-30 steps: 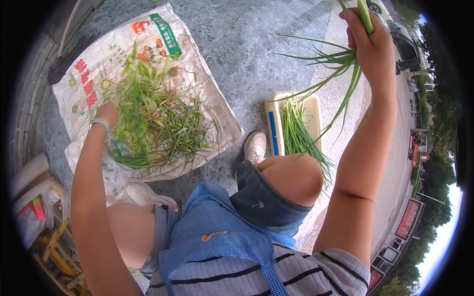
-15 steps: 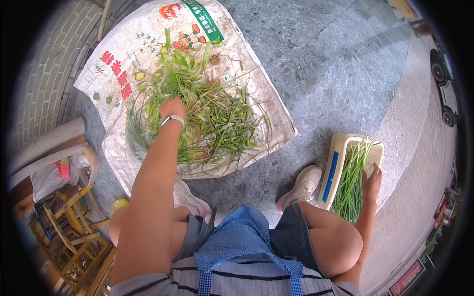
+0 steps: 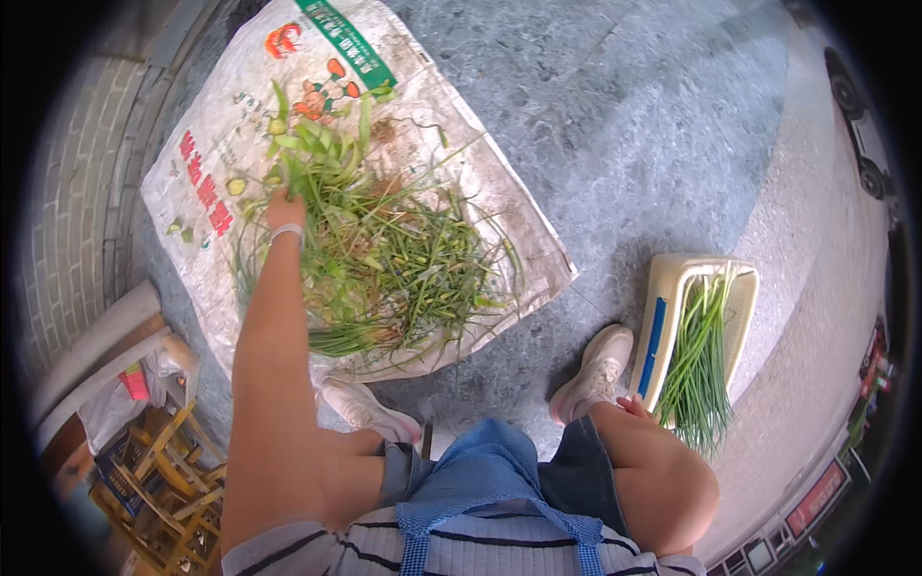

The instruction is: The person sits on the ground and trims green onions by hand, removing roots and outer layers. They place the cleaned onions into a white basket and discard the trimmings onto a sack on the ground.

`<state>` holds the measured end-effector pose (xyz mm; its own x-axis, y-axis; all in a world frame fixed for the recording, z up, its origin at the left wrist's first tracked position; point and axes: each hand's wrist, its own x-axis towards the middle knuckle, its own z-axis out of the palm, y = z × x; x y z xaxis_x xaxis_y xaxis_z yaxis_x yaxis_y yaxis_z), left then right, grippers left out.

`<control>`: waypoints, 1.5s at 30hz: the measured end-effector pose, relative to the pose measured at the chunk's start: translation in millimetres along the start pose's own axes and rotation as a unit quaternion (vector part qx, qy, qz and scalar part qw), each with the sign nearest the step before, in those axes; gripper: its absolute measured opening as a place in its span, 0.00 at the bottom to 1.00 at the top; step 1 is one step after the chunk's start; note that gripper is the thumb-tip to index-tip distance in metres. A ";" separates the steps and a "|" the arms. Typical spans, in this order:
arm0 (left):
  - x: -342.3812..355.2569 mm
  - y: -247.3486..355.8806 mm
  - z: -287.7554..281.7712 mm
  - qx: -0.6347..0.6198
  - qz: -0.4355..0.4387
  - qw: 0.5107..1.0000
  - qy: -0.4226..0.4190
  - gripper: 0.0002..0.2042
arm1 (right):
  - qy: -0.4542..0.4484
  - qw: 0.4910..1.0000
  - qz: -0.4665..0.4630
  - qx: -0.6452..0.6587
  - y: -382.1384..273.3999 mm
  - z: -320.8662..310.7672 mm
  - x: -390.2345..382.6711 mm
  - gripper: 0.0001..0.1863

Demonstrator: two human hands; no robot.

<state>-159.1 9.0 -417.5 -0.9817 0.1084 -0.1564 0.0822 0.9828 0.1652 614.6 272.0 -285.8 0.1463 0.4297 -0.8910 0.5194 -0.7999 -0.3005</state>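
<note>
My left hand (image 3: 286, 207), with a pale band at the wrist, is at the left side of a loose heap of green stalks and trimmings (image 3: 403, 235). Its fingers are closed among the greens, partly hidden by them. My right hand (image 3: 632, 406) shows only its fingertips beside my right knee; they are loosely bent and hold nothing visible. Just right of it stands a cream plastic basket (image 3: 663, 278) with a blue strip. Long thin green stalks (image 3: 699, 355) lie in it, their dark ends hanging over the near edge.
Under the heap lies a white printed woven sack (image 3: 206, 144), spread on the grey floor (image 3: 595, 115). Yellow wooden chairs (image 3: 168, 451) stand at the lower left near a brick wall (image 3: 72, 182). A parked vehicle (image 3: 855, 125) shows at the far right.
My left hand has moved left across the heap. My right hand has left the basket and come back to my right knee. The view has shifted slightly.
</note>
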 end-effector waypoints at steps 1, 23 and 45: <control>7.5 -19.2 -1.6 -0.016 0.031 0.999 0.016 0.17 | 0.031 0.999 -0.003 0.044 -0.5 -3.8 -6.3 0.20; -194.7 138.6 -211.5 -0.359 0.139 0.901 -0.200 0.14 | 0.013 0.716 -0.058 0.695 -9.0 -44.7 106.0 0.13; -429.5 243.7 -244.5 -0.639 0.135 0.706 -0.273 0.12 | -0.418 0.696 -0.549 -0.200 -295.7 171.8 -227.2 0.13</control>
<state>240.6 165.4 -72.0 -0.7188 0.6508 -0.2446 -0.3104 0.0144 0.9505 283.1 338.9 -53.0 -0.9774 0.1620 -0.1361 0.1489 0.0692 -0.9864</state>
